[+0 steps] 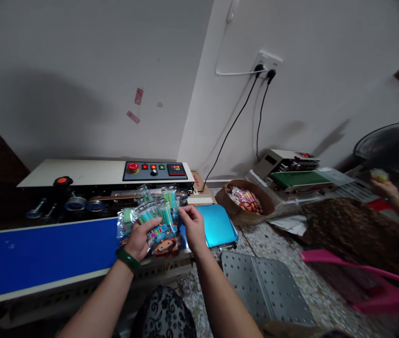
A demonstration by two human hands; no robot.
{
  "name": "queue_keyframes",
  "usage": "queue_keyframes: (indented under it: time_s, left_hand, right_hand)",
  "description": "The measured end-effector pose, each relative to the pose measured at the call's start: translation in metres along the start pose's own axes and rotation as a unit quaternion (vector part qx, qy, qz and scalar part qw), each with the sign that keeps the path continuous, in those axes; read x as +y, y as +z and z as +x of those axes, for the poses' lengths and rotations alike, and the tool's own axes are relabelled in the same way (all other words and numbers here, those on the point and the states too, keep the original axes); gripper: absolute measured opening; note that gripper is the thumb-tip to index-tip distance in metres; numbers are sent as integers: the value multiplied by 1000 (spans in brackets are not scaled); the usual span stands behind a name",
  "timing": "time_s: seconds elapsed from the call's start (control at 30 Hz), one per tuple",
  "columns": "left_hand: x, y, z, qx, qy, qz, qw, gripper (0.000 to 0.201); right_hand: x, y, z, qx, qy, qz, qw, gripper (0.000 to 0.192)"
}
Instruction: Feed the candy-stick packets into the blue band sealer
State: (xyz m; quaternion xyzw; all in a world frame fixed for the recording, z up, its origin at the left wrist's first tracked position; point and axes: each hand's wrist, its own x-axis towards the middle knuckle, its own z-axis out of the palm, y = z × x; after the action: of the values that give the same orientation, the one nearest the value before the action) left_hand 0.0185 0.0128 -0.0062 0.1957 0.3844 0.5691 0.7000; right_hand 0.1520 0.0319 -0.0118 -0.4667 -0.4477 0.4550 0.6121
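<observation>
Straight ahead in the head view, both hands meet over the near end of a blue conveyor belt (pixel 41 253) that runs along the front of a sealing machine (pixel 90 176). The left hand (pixel 139 238), with a green bangle (pixel 128 259) at the wrist, has its fingers (pixel 149 226) curled closed around a bundle of clear packets (pixel 152 217) holding green and blue sticks, with a printed cartoon card showing at the lower edge. The right hand (pixel 192 226) pinches the right edge of the same bundle between thumb and fingertips, the remaining fingers loosely bent. The bundle sits just above the belt, in front of the machine's grey control panel (pixel 155 170) with its red button and lit display.

Just beside the right hand lies a shiny blue tray (pixel 218 225), and below it a perforated grey metal plate (pixel 266 286) rests on the speckled floor. Further right stands a brown basket (pixel 236 213) filled with coloured packets, then a second sealing machine with a green belt (pixel 299 178). Two black cables run up to a wall socket (pixel 266 63). At the far right edge another person's hand (pixel 384 188) holds something small and yellowish, too blurred to tell what. A pink plastic piece (pixel 354 277) lies in the lower right.
</observation>
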Motion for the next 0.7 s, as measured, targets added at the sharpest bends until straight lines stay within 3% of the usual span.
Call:
queue_keyframes:
  time_s: [0.17, 0.27, 0.47, 0.6, 0.7]
  left_hand:
    - [-2, 1, 0, -2, 1, 1, 1000, 24]
    - [-5, 1, 0, -8, 5, -10, 1000, 26]
    - [-8, 5, -1, -50, 0, 5, 999, 29]
    - [-6, 5, 0, -19, 2, 3, 1000, 31]
    - [-1, 0, 2, 11, 5, 3, 1000, 32]
  right_hand:
    - [-3, -1, -7, -118, 120, 102, 980, 28]
    - [-6, -2, -9, -150, 124, 107, 975, 22]
    - [-9, 2, -13, -51, 43, 62, 996, 21]
    - [-5, -4, -12, -13, 72, 108, 991, 25]
    - [1, -24, -2, 40, 91, 115, 988, 27]
